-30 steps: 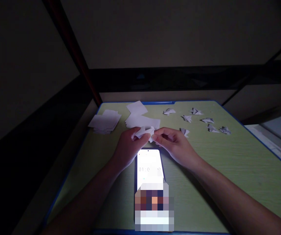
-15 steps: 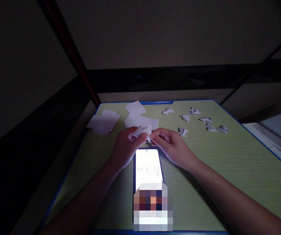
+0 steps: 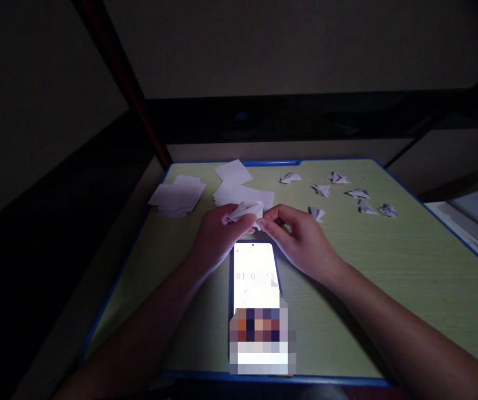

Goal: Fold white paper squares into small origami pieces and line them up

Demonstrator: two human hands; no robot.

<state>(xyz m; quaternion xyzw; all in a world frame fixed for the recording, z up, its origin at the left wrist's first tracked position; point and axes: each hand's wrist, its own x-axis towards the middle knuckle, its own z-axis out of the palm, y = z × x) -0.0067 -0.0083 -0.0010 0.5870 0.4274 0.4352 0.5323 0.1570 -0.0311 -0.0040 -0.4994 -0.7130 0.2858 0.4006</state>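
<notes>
Left hand (image 3: 215,230) closed, thumb over a small folded white paper piece (image 3: 247,211), probably to steady it; right hand (image 3: 307,239) pinches its right end, likely for finer control. Piece sits above the far end of a bright-screened rectangular phone (image 3: 255,261), perhaps placed for timing. Flat white paper sheets (image 3: 176,195) lie left, folded white paper shapes (image 3: 357,193) right, seemingly sorted apart.

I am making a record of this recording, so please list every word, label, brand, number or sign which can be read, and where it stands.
"01:0": phone screen, left part
"13": same row, right part; the middle is unreadable
Phone's top marks: too small to read
Phone's lower part: pixelated, unreadable
Held paper: no readable text
</notes>
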